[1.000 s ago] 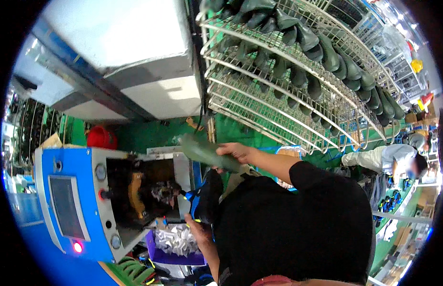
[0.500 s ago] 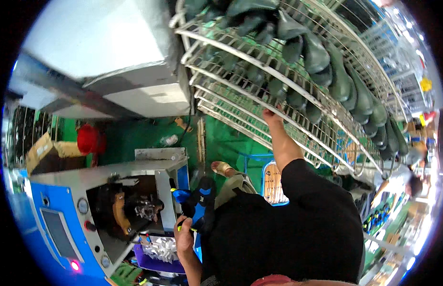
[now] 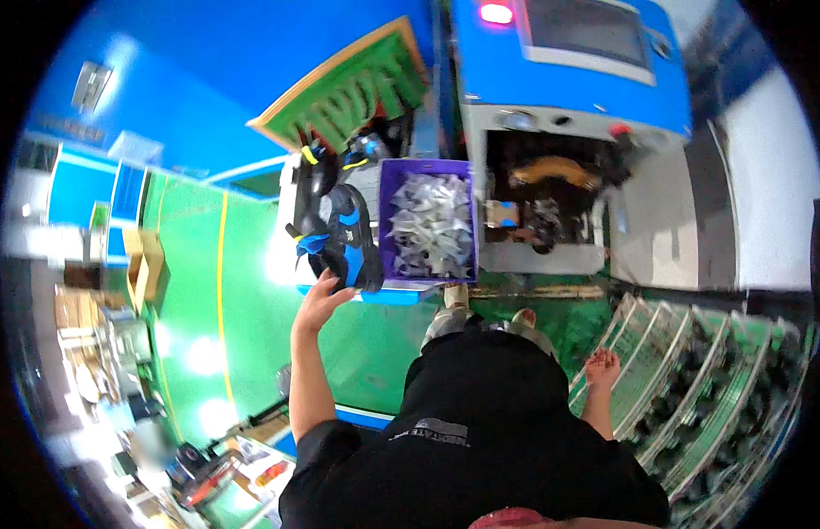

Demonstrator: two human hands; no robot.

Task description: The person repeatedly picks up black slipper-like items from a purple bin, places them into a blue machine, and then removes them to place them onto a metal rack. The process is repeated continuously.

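My left hand (image 3: 318, 304) grips a pair of black-and-blue shoe uppers (image 3: 346, 234) by their lower end, thumb and fingers closed on them. A yellow tab shows on the left one. They are at the left side of a purple bin (image 3: 385, 220) heaped with crumpled white pieces (image 3: 432, 225); whether they touch the surface below cannot be made out. My right hand (image 3: 602, 367) hangs low on the right beside the wire rack (image 3: 635, 375), its fingers curled in and no object visible in it.
A blue machine (image 3: 569, 75) with a screen, red light and dark open chamber stands ahead. Dark shoe-like pieces fill the right rack. More black shoe pieces (image 3: 366, 150) lie beyond the bin, near a green wood-framed board (image 3: 357, 93). Cartons (image 3: 144, 269) stand far left.
My view has swung leftward, bringing the machine from the left to straight ahead. My right hand has come away from the rack shelves; my left keeps hold of the shoe uppers, now beside the bin.
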